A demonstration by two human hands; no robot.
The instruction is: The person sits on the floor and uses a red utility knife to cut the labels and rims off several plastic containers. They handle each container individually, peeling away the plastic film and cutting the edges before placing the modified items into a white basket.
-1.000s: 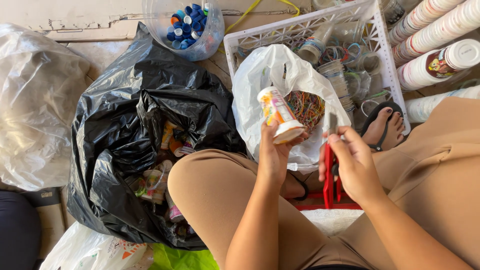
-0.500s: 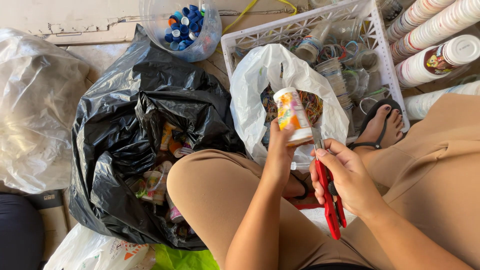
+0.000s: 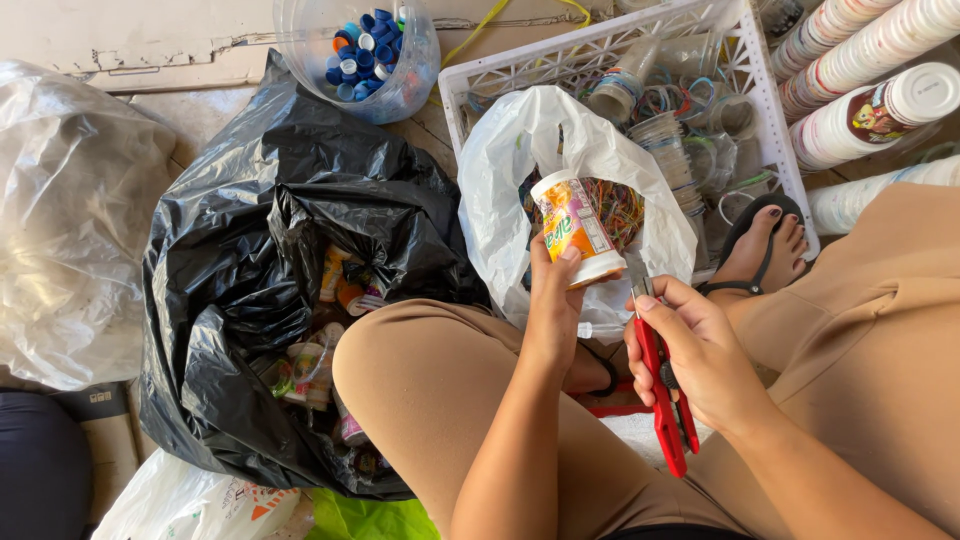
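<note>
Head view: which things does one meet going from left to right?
Clear bag → black bag → left hand with cup → right hand with red cutter → stacked cups.

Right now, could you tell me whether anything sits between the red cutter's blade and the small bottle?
Nothing visible does. The left hand holds the small bottle up, and the red cutter in the right hand has its blade tip beside the bottle's lower rim.

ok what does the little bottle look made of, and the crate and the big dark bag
Bottle in the left hand: seemingly white plastic, wrapped in a glossy printed label. Crate: rigid white plastic, judging by its moulded lattice walls. Bag: thin black plastic film, crinkled with shiny highlights. The cutter in the right hand looks like red plastic with a metal blade.
</note>
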